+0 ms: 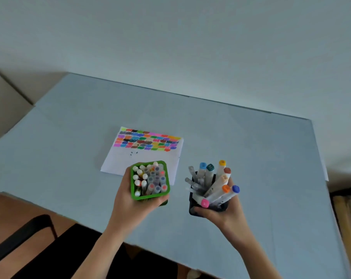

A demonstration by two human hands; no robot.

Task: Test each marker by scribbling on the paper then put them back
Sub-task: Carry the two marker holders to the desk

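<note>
- the grey table (pixel 251 148) is seen with the paper (pixel 130 158) lying flat near its middle.
- the top part of the paper is filled with rows of colour patches, so a lot of testing looks done; the bottom part is left white.
- the green pot (pixel 133 191) of markers is gripped by the left hand (pixel 128 204), fingers wrapped round it.
- the black pot (pixel 192 206) of markers is gripped by the right hand (pixel 222 210).
- no marker is held alone or uncapped; whether any are left to test cannot be told.

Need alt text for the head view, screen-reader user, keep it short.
A person holds two marker pots above a grey table: the left hand grips a green pot packed with capped markers, the right hand grips a black pot of larger markers fanned out. Beyond them lies a white paper with rows of coloured scribble patches along its far part.
</note>
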